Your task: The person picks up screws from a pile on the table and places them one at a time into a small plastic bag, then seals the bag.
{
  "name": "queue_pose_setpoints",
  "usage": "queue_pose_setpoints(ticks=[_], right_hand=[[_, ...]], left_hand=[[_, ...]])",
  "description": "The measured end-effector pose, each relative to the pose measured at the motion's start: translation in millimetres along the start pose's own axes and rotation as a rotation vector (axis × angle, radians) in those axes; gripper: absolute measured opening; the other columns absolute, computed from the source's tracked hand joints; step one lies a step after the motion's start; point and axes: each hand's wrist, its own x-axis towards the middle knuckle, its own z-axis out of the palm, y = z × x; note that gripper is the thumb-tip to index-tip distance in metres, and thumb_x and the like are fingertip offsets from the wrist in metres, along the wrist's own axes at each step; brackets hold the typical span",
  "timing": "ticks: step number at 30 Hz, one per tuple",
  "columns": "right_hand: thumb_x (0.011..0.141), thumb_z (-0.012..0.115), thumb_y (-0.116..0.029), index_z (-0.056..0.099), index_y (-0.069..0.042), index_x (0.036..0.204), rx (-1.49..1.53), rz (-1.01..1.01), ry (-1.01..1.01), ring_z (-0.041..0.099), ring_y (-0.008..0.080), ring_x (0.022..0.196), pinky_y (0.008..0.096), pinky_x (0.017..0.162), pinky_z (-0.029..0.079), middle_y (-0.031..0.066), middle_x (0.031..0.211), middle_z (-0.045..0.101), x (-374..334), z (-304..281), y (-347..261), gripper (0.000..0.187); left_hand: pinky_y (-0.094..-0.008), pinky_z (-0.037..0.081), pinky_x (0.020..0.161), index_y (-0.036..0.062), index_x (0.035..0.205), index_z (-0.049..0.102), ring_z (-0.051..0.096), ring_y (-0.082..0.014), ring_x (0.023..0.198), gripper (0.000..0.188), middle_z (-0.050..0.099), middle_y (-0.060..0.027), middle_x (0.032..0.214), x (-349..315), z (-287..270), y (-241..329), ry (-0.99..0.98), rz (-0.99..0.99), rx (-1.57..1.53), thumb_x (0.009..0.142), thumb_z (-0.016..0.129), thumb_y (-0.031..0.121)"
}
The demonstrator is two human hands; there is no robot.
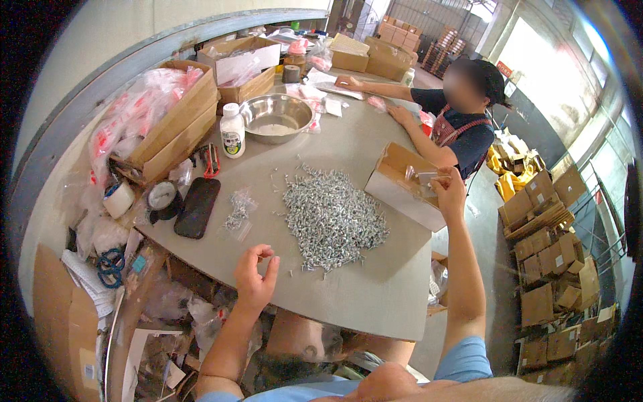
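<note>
Left hand point(258, 277), fingers parted, right hand point(449, 189) pinching pale packet point(425, 178) at white box point(402, 202), screw pile point(333, 220) between them.

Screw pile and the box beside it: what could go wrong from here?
The screws lie in a loose pile, so a sweep of the left hand might scatter some. The box sits at the right edge of the table, and a bump from the right hand might tip it off. The phone lies near the left edge and could get knocked down.
</note>
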Motion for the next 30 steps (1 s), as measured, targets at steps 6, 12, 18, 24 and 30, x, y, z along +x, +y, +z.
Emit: queue_pose_setpoints(ticks=[6, 12, 18, 24, 30], right_hand=[[0.072, 0.075, 0.001, 0.052, -0.005, 0.092, 0.233, -0.136, -0.535, 0.060, 0.0110, 0.068, 0.0266, 0.062, 0.051, 0.0046, 0.080, 0.062, -165.6, -19.0, -126.3, 0.031], [0.079, 0.070, -0.013, 0.053, -0.006, 0.105, 0.338, 0.049, -0.838, 0.066, 0.0225, 0.081, 0.0354, 0.072, 0.053, 0.0100, 0.087, 0.066, -234.5, -15.0, -159.0, 0.031], [0.085, 0.059, -0.017, 0.041, -0.001, 0.130, -0.213, 0.010, -0.570, 0.038, 0.0350, 0.126, 0.0429, 0.103, 0.032, 0.0220, 0.134, 0.040, -209.6, 30.0, -110.5, 0.052], [0.089, 0.052, -0.024, 0.030, 0.000, 0.138, -0.293, -0.103, -0.743, 0.021, 0.0379, 0.136, 0.0437, 0.111, 0.019, 0.0227, 0.147, 0.023, -219.1, 61.1, -121.8, 0.059], [0.086, 0.056, -0.016, 0.039, -0.003, 0.135, -0.136, -0.152, -0.740, 0.031, 0.0326, 0.133, 0.0422, 0.109, 0.025, 0.0163, 0.144, 0.033, -253.5, 33.1, -122.9, 0.053]], left_hand=[[-0.0320, 0.048, 0.069, 0.0034, 0.110, 0.057, 0.059, -0.0219, 0.085, 0.038, 0.062, -0.0088, 0.095, -37.7, -0.7, 72.4, -0.255, 0.017, -0.304, 0.078, 0.071, 0.015], [-0.0270, 0.045, 0.059, 0.0027, 0.096, 0.068, 0.058, -0.0158, 0.071, 0.014, 0.061, -0.0091, 0.087, -73.6, -8.2, 87.3, -0.528, -0.128, -0.419, 0.083, 0.065, 0.008], [-0.0254, 0.045, 0.063, 0.0011, 0.094, 0.067, 0.055, -0.0137, 0.068, 0.012, 0.061, -0.0076, 0.080, -83.8, -25.1, 78.8, -0.188, -0.205, -0.451, 0.083, 0.063, 0.005], [-0.0216, 0.038, 0.049, -0.0010, 0.074, 0.064, 0.049, -0.0074, 0.054, 0.013, 0.058, -0.0015, 0.062, -102.9, -56.9, 52.0, -0.140, -0.249, -0.348, 0.081, 0.069, 0.007], [-0.0187, 0.034, 0.050, 0.0008, 0.081, 0.067, 0.045, -0.0032, 0.059, 0.010, 0.058, 0.0022, 0.073, -128.1, -68.8, 20.6, -0.152, -0.544, -0.534, 0.081, 0.072, 0.009]])
